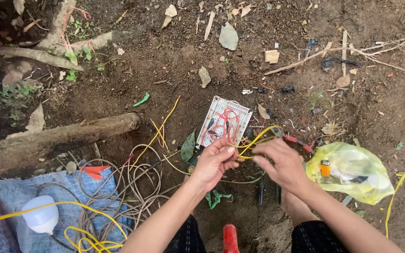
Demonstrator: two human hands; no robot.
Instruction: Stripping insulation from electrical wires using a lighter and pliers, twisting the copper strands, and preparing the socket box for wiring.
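**Both hands pinch a yellow wire above a breadboard on bare soil**

The left hand (214, 161) and right hand (282, 161) meet over the dirt, each with fingertips pressed together on the same thin yellow wire (258, 138), which loops up between them. Just beyond the fingers lies a white breadboard (224, 119) threaded with red jumper wires. Red-handled pliers (298, 142) rest near the right hand, beside a yellow plastic bag (352, 171). To the left, a tangle of grey cable (134, 187) sprawls near a white bulb (41, 215) and a wooden log (55, 140).
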